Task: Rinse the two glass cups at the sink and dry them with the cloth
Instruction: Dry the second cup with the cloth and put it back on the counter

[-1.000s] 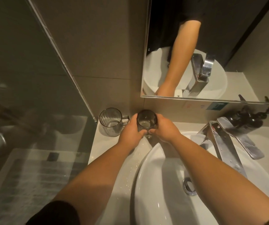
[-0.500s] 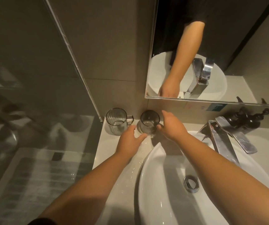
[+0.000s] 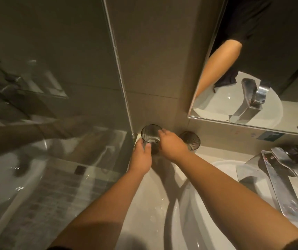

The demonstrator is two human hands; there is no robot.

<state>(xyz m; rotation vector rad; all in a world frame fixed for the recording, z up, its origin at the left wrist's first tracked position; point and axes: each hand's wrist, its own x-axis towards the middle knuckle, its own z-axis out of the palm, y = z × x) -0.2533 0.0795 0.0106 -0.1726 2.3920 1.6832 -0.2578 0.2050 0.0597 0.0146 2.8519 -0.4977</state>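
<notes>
While both hands close on the left cup (image 3: 150,135), we note it sits at the back left corner of the counter (image 3: 145,201), right by the wall and the glass partition (image 3: 54,141). Our left hand (image 3: 141,157) wraps its near side low down, fingers curled on the wall of the cup; our right hand (image 3: 171,146) comes over from the right, fingertips touching the rim and upper side, and it hides any handle there. So both hands grip this one cup. The second cup (image 3: 190,141) stands upright just to the right, behind the right wrist, untouched, near the sink (image 3: 198,213). We judge the cup light but rigid, breakable, and likely slick: water drops lie on the counter and a little water seems to sit in the bottom. Ribbed walls should help the grip some. Best hold is around the lower body with full fingers, not a pinch on the thin rim; keep it upright and clear of the faucet (image 3: 277,179) and hard basin edge. No cloth in view.
</notes>
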